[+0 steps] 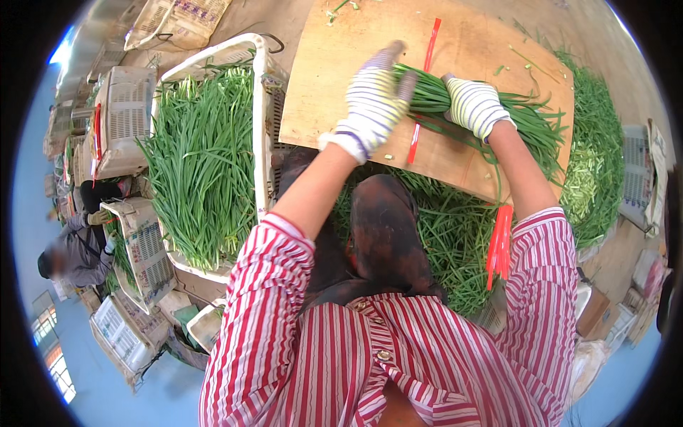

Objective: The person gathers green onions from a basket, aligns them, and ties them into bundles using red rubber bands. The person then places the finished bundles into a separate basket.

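Note:
A bunch of green garlic chives point(427, 92) lies across a wooden board point(341, 69), its leafy ends spreading toward the right. My right hand point(476, 105), in a striped knit glove, is wrapped around the middle of the bunch. At the left end of the bunch is my left hand point(373, 99), gloved alike, thumb and fingers apart and slightly blurred; whether it touches the stems is hard to tell. A flat red tie strip point(431, 45) runs beneath the bunch, showing above and below it.
To the left stands a white plastic crate point(260, 107) of chives point(205, 160). More chives point(592, 160) are heaped at the right. Several red strips point(500, 245) hang at the board's near edge. A co-worker point(80, 251) sits far left beside another crate point(144, 251).

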Action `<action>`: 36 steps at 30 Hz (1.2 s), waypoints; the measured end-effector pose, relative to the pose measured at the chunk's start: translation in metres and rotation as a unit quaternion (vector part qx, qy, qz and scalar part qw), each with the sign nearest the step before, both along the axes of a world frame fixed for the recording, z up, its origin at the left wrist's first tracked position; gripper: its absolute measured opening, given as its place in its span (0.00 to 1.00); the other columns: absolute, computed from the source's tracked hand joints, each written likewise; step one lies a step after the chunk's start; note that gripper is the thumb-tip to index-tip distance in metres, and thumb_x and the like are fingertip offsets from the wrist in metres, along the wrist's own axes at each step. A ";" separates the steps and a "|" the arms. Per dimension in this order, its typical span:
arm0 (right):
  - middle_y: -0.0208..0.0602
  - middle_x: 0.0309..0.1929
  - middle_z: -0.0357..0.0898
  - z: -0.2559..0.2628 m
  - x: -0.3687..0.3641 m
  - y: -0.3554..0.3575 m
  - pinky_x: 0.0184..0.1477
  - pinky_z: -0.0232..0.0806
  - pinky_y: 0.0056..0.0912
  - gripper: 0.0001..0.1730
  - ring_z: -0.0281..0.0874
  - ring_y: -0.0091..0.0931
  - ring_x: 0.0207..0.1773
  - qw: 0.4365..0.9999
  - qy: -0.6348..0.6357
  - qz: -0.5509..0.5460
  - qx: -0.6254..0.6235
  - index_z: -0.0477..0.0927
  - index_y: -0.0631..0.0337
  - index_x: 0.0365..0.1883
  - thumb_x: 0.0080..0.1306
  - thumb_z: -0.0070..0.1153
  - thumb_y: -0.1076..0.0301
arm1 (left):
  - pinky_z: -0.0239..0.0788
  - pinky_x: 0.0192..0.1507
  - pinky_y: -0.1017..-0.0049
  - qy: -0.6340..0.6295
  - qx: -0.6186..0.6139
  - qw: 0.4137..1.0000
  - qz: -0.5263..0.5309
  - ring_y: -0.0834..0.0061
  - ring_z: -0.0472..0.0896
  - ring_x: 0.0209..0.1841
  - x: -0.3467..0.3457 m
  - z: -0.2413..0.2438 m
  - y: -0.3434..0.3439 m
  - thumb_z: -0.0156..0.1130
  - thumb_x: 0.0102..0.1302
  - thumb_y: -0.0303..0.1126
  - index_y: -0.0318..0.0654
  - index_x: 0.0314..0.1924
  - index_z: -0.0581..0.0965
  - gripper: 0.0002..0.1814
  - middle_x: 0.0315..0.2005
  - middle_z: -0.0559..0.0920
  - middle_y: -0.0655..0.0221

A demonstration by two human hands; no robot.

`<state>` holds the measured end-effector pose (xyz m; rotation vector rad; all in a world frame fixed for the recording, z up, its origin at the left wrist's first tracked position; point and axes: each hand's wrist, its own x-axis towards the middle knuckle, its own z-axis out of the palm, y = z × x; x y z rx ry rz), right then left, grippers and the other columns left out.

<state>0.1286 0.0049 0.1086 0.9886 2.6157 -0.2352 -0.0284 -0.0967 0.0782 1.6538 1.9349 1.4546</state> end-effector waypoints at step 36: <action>0.57 0.61 0.63 -0.032 0.029 0.048 0.64 0.56 0.40 0.53 0.63 0.46 0.62 0.978 0.209 0.005 -0.019 0.58 0.68 0.65 0.39 0.70 0.70 | 0.60 0.55 0.59 0.074 0.006 0.995 0.060 0.55 0.71 0.51 -0.059 0.014 -0.060 0.69 0.42 0.51 0.35 0.52 0.71 0.40 0.48 0.75 0.52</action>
